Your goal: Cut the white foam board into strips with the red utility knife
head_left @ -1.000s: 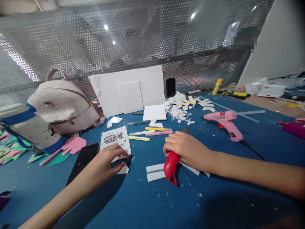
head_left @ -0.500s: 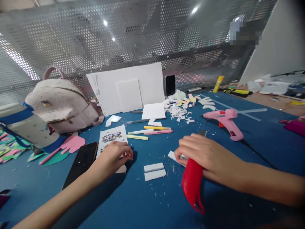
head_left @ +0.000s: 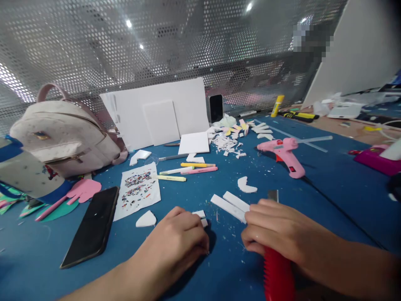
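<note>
My right hand (head_left: 278, 232) is closed around a red utility knife (head_left: 277, 271); a bit of its grey blade shows beyond the knuckles. Two white foam strips (head_left: 230, 206) lie against the fingertips of that hand. My left hand (head_left: 178, 240) is curled, palm down, over two short white foam strips (head_left: 199, 217), covering most of them. Its fingertips are turned under, so what they hold, if anything, is hidden. Left of it lies a rounded white foam piece (head_left: 146, 219), and a notched foam piece (head_left: 247, 184) sits beyond the strips.
A pink glue gun (head_left: 288, 154) rests at the right with its cord trailing. Pens (head_left: 199, 170) and foam scraps (head_left: 227, 142) lie farther back, before a white board (head_left: 125, 113). At the left are a phone (head_left: 92, 228), a speckled paper (head_left: 140, 188) and a backpack (head_left: 72, 129).
My left hand has moved right and nearer, from beside the paper to over the short strips. My right hand has drawn the knife slightly nearer, uncovering two strips and the notched piece. The view has shifted.
</note>
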`<control>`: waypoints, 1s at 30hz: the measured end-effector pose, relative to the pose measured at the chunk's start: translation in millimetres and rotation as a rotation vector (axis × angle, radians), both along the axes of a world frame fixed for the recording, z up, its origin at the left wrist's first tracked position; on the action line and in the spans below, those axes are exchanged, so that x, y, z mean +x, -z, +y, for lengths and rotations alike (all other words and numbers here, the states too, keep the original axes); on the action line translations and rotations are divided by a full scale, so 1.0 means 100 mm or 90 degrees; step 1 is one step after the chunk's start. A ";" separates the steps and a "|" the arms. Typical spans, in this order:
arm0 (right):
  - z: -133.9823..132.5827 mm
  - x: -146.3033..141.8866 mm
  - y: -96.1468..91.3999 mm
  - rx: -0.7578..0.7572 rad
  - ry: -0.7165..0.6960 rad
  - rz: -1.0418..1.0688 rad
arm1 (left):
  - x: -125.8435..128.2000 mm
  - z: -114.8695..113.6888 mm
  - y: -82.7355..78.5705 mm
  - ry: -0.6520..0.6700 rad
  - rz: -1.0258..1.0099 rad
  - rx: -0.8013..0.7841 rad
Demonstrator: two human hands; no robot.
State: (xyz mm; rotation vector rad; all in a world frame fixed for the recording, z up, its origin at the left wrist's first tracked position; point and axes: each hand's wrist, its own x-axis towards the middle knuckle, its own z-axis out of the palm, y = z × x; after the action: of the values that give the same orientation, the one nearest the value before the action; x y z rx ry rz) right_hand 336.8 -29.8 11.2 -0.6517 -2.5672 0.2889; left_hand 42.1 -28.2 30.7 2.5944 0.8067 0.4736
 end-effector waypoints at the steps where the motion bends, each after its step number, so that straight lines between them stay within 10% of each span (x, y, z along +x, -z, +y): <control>1: 0.00 0.00 0.02 0.003 0.002 -0.001 | 0.02 0.04 -0.02 -0.001 0.006 0.008; 11: 0.05 -0.10 0.10 0.125 0.016 -0.010 | 0.81 1.09 -0.39 -0.049 0.044 0.132; 19: 0.10 -0.01 -0.20 0.207 0.012 -0.054 | 1.41 2.10 -0.32 -0.110 0.121 0.209; 26: 1.06 0.45 -1.49 0.275 0.328 -0.278 | 0.65 1.78 -0.48 -0.093 0.148 0.182; 30: 1.71 0.24 -1.72 0.232 0.454 -0.418 | 0.07 1.31 -0.57 -0.111 0.152 0.146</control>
State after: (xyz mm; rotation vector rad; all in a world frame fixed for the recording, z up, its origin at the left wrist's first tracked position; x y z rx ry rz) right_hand 360.6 141.7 182.9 -1.6374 -2.6104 -0.7185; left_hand 48.9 103.2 87.8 2.8424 1.1255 0.3239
